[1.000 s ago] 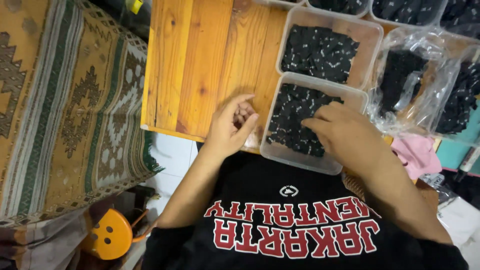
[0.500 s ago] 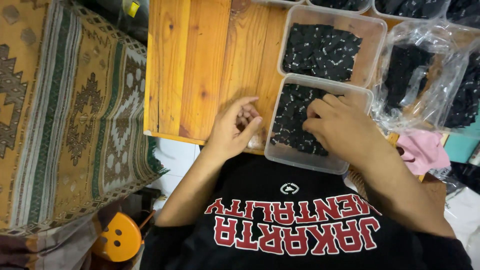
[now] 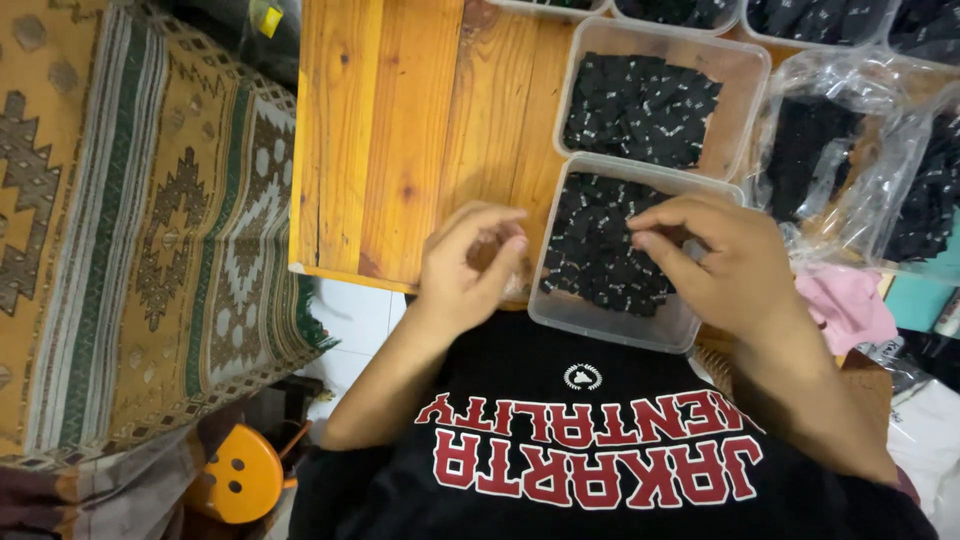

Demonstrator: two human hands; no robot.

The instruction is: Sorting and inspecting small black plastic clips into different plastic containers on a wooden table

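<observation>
Over a clear plastic tub (image 3: 600, 318) of small black, white-flecked pieces (image 3: 600, 250), the right hand (image 3: 730, 262) is pinched on one; the left hand (image 3: 468, 268) is curled loosely, grasping nothing visible.

My left hand (image 3: 468, 268) hung curled, thumb meeting fingertips (image 3: 515, 243) — forearm angled back toward me. My right hand (image 3: 722, 262) reached forward — fingers bent, tips pinched together.

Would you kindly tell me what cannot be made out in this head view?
- Whether the left hand holds anything: its curled fingers hide it.
- What the right hand pinches over the near tub: too small.
- The far tubs: cut off by the top edge.
- The bagged pieces: blurred by glare.
</observation>
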